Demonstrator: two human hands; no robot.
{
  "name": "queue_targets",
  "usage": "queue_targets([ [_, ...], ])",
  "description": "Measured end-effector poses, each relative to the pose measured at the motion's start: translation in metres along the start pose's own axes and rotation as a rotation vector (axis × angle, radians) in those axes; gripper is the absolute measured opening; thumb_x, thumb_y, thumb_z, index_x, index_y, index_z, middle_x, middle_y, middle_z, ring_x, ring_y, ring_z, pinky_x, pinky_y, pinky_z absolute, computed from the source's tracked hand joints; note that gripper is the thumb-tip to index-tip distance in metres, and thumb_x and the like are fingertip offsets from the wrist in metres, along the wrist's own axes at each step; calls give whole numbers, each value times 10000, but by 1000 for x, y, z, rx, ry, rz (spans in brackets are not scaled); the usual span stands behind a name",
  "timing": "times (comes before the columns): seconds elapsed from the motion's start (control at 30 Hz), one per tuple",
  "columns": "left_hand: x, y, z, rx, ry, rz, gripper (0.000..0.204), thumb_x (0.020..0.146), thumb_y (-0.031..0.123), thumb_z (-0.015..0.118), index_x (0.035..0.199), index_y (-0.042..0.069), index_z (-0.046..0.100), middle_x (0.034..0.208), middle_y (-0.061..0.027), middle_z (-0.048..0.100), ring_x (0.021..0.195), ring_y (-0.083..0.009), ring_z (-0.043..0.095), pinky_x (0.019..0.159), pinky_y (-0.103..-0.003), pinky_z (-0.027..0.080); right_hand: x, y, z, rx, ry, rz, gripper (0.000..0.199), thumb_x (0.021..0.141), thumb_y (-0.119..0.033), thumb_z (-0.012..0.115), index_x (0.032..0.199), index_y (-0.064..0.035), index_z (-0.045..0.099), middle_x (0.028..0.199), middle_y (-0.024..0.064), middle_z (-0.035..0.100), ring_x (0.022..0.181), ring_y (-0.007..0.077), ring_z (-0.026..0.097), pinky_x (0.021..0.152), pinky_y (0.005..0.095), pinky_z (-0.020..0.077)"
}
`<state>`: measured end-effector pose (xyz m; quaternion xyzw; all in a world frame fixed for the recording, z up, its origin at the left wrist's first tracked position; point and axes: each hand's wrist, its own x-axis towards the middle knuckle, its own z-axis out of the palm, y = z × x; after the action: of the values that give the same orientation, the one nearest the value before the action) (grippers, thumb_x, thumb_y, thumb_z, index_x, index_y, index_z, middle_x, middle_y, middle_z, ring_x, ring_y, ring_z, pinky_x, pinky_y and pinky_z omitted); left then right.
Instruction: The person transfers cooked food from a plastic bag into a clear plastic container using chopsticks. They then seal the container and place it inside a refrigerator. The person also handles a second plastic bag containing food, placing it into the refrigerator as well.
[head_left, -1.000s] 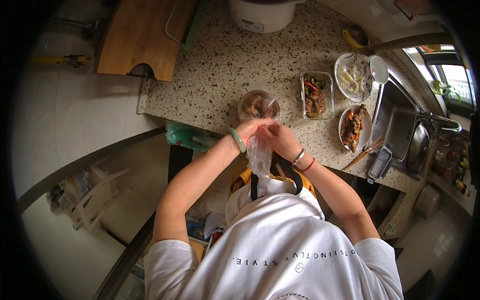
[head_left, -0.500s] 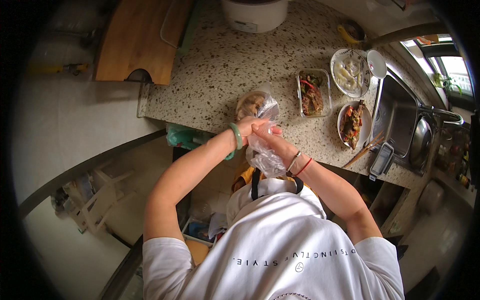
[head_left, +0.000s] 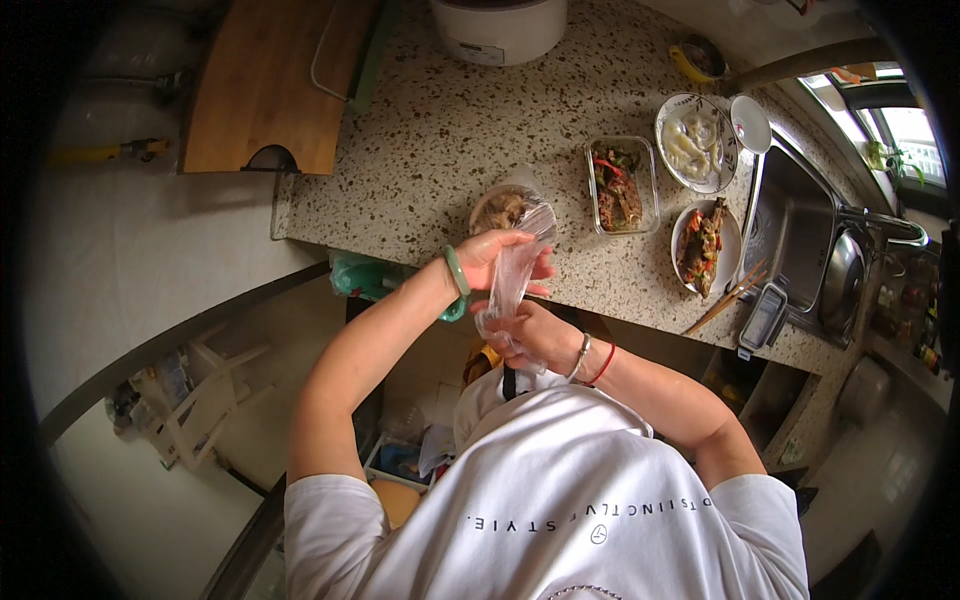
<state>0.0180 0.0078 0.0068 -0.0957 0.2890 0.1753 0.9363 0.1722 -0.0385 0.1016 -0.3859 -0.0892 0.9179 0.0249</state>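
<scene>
Speckled countertop (head_left: 420,150), kitchen, with a metal sink (head_left: 785,215) at its right end. In our hands: one clear plastic bag (head_left: 513,275), drawn into a narrow strip from the bowl (head_left: 495,210) toward our body. Our right hand (head_left: 530,335): closed round the bag's gathered tail. Our left hand (head_left: 485,263): fingers part-curled beside the strip, thumb over it; how firmly it grips, we cannot tell. Bowl, holding brownish food: on the counter just beyond our left hand, partly under film. To the right: one rectangular glass container (head_left: 655,195), cooked food inside; one pair of chopsticks (head_left: 715,312).
</scene>
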Motion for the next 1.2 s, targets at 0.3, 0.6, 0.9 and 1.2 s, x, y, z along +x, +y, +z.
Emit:
queue_targets([
  [0.3, -11, 11, -1, 255, 140, -66, 245, 955, 281, 538, 979, 38, 523, 557, 101, 358, 449, -10, 345, 543, -189, 456, -13, 2, -30, -112, 52, -74, 124, 864, -46, 442, 963, -87, 505, 759, 8, 538, 505, 42, 351, 427, 190, 277],
  [0.6, -23, 54, 28, 1353, 619, -273, 253, 818, 252, 612, 714, 22, 592, 570, -32, 568, 499, -140, 574, 440, -328, 506, 18, -3, -22, -687, 162, -394, 449, 914, -374, 555, 1085, 39, 601, 741, 25, 567, 679, 94, 511, 614, 263, 438],
  [0.9, -40, 83, 55, 1179, 672, -338, 247, 789, 303, 686, 720, 68, 663, 638, -7, 629, 511, -115, 555, 496, -253, 474, 29, -11, -1, -738, 161, -482, 470, 978, -416, 431, 953, -3, 653, 631, 43, 513, 607, 138, 487, 591, 297, 430],
  [1.2, -33, 97, 61, 1381, 773, -338, 207, 793, 243, 677, 696, 67, 627, 625, -17, 622, 470, -117, 528, 465, -272, 466, 56, -3, 1, -685, 89, -525, 410, 992, -344, 407, 948, -2, 628, 613, 25, 481, 570, 128, 462, 567, 300, 422],
])
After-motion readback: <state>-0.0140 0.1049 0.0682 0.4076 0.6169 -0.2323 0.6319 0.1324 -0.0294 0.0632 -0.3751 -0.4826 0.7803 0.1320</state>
